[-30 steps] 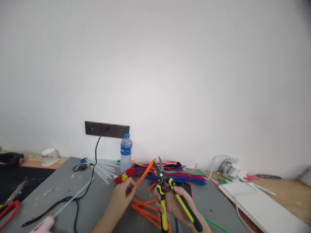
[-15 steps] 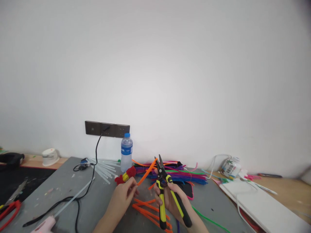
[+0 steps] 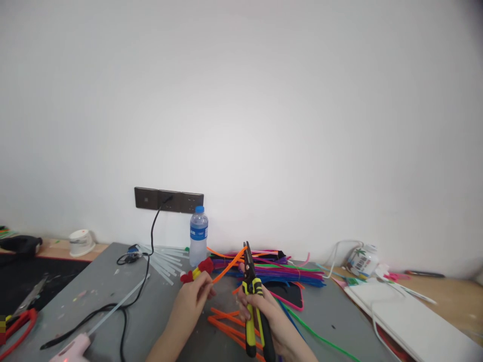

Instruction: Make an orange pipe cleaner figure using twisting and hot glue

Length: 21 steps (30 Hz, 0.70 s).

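My left hand (image 3: 196, 294) pinches the lower end of a bent orange pipe cleaner (image 3: 228, 265), which slants up to the right. My right hand (image 3: 260, 306) is wrapped round yellow-and-black pliers (image 3: 249, 289) that point up. Their jaws are nearly closed at the pipe cleaner's upper end; whether they grip it I cannot tell. Just beyond my left hand lies a red and yellow fuzzy piece (image 3: 196, 272). Several folded orange pipe cleaners (image 3: 226, 324) rest on the grey table between my forearms.
A water bottle (image 3: 198, 236) stands by the wall, beside fanned glue sticks (image 3: 162, 264). Behind my right hand are a pile of coloured pipe cleaners (image 3: 298, 274) and a phone (image 3: 285, 294). A pink glue gun (image 3: 73, 349), black cable (image 3: 153, 231) and red-handled scissors (image 3: 22, 327) lie left; a white board (image 3: 411, 319) lies right.
The pliers' handles and jaws have come closer together in my right hand, near the orange pipe cleaner's top end. My left hand keeps its pinch. The view has shifted slightly.
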### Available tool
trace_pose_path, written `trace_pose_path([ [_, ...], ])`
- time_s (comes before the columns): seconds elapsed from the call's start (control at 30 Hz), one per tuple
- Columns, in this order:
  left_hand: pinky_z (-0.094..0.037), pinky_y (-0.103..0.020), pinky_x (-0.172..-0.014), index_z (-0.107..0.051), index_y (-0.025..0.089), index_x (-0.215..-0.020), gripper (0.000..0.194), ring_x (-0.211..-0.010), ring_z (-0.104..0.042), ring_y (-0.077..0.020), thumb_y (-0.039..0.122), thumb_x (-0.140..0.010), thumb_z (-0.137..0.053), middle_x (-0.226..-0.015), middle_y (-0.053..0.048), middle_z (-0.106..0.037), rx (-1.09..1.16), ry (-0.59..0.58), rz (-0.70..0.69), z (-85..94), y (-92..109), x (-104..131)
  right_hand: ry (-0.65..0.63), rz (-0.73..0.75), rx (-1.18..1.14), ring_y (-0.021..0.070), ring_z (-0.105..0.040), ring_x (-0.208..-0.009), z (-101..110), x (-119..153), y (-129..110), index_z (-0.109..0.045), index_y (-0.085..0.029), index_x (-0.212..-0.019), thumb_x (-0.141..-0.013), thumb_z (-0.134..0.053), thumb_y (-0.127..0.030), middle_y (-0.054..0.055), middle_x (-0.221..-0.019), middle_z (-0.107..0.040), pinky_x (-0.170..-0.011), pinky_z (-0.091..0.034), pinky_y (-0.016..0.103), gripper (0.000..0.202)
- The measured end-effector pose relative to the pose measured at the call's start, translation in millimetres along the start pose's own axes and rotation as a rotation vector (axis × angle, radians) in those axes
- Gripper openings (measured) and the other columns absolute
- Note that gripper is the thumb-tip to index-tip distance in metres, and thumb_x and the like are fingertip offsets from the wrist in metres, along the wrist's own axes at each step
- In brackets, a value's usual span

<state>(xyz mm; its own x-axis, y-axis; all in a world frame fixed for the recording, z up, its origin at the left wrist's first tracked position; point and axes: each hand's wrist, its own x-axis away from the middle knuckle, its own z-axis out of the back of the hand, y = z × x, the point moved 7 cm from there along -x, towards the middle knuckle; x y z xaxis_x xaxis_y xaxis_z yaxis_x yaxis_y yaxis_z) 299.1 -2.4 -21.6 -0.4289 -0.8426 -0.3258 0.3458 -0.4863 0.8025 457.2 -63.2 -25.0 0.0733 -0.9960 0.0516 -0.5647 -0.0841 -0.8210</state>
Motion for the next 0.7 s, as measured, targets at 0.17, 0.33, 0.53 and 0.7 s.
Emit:
trace_pose_path([
  [0.17,-0.047,-0.021,-0.063,-0.052,0.023,-0.077,0.022,-0.066,-0.066,-0.0163,0.028,-0.094,-0.039,-0.069,0.000,-0.068,0.001,0.044,-0.048,0.8,3.4,1.1,-0.003,0.048,0.016,0.0082,-0.045,-0.048,-6.4,1.8,-5.6,-0.059,-0.018,-0.076,-0.068,-0.075,-0.022,-0.004,-0.067,-0.055,-0.053,-0.040,0.025,0.018],
  [0.33,-0.047,-0.022,-0.064,-0.052,0.022,-0.078,0.023,-0.067,-0.066,-0.0162,0.028,-0.095,-0.038,-0.070,0.000,-0.066,-0.017,0.080,-0.083,2.4,8.9,3.6,0.020,0.095,0.025,0.0071,-0.039,-0.045,-6.6,2.2,-5.9,-0.056,-0.020,-0.077,-0.068,-0.076,-0.025,-0.005,-0.063,-0.051,-0.048,-0.036,0.023,0.022],
  [0.53,-0.047,-0.022,-0.064,-0.053,0.023,-0.079,0.022,-0.067,-0.066,-0.0170,0.031,-0.094,-0.039,-0.070,0.000,-0.066,0.009,0.103,-0.035,4.7,2.0,2.7,0.037,0.214,-0.022,0.0071,-0.036,-0.047,7.1,-0.1,-23.0,-0.056,-0.020,-0.075,-0.071,-0.074,-0.024,-0.005,-0.065,-0.048,-0.049,-0.034,0.024,0.019],
  [0.7,-0.049,-0.024,-0.066,-0.053,0.022,-0.079,0.021,-0.068,-0.067,-0.0178,0.030,-0.093,-0.040,-0.071,-0.001,-0.068,0.052,0.085,0.001,5.5,2.5,0.4,0.076,0.312,-0.093,0.0132,-0.045,-0.057,29.9,-2.1,-51.3,-0.059,-0.024,-0.088,-0.068,-0.072,-0.030,-0.003,-0.071,-0.049,-0.058,-0.041,0.031,0.025],
])
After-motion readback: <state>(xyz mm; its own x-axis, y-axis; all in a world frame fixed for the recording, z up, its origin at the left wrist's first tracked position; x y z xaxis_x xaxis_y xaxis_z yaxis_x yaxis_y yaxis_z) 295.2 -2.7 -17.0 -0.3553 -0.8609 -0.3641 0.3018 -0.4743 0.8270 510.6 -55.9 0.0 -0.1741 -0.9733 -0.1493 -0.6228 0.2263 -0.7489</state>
